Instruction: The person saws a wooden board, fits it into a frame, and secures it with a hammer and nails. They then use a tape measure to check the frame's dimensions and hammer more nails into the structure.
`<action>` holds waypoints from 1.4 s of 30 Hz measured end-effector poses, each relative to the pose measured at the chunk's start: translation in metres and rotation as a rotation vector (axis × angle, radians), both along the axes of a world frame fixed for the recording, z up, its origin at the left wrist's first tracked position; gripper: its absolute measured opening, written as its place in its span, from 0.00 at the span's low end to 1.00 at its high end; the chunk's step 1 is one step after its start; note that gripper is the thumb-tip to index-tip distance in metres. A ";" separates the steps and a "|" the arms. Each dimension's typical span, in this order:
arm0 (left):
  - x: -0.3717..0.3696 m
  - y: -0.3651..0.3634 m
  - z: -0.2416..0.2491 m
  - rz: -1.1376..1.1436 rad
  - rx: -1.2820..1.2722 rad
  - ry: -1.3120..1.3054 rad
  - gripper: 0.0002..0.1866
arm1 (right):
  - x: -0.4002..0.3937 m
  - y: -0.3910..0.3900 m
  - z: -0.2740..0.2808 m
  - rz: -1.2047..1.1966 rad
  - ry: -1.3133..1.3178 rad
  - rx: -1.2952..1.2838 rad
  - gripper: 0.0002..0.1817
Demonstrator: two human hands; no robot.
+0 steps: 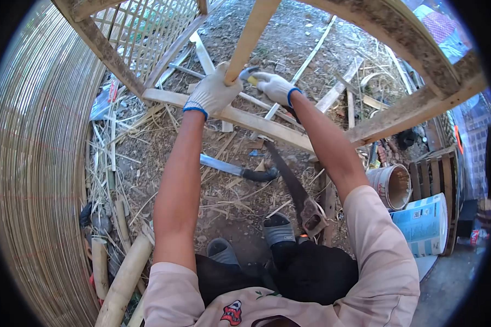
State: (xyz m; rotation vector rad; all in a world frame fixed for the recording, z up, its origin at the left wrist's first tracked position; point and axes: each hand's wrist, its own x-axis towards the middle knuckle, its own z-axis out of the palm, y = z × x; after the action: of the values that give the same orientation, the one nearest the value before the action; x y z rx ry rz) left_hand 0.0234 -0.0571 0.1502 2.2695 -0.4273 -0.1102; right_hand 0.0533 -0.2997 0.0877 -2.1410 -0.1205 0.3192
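Note:
My left hand (pixel 215 91), in a white knit glove with a blue cuff, is closed around the lower end of an upright wooden slat (pixel 252 38). This end meets the wooden frame's lower rail (pixel 267 129). Just to the right, my right hand (pixel 276 89), gloved the same way, grips a hammer (pixel 249 73) near its grey head. Some yellow shows below the head, and most of the handle is hidden by the hand. The hammer head is close beside the slat and my left fingers.
A handsaw (pixel 292 182) leans near my feet, and a long blade with a black handle (pixel 259 175) lies on the littered ground. Bamboo poles (pixel 123 283) lie at left by a bamboo-strip wall (pixel 43 163). Two buckets (pixel 379 185) and a slatted crate (pixel 436 174) are at right.

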 end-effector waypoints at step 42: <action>-0.014 -0.002 0.007 0.091 -0.028 -0.007 0.26 | -0.172 0.110 0.140 -0.355 -0.004 1.259 0.33</action>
State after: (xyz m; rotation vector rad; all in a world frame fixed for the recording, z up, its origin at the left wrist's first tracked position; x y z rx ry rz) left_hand 0.0091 -0.0589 0.1571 2.2582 -0.3266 -0.0494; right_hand -0.1191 -0.1902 0.2281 -0.8828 0.0580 -0.0093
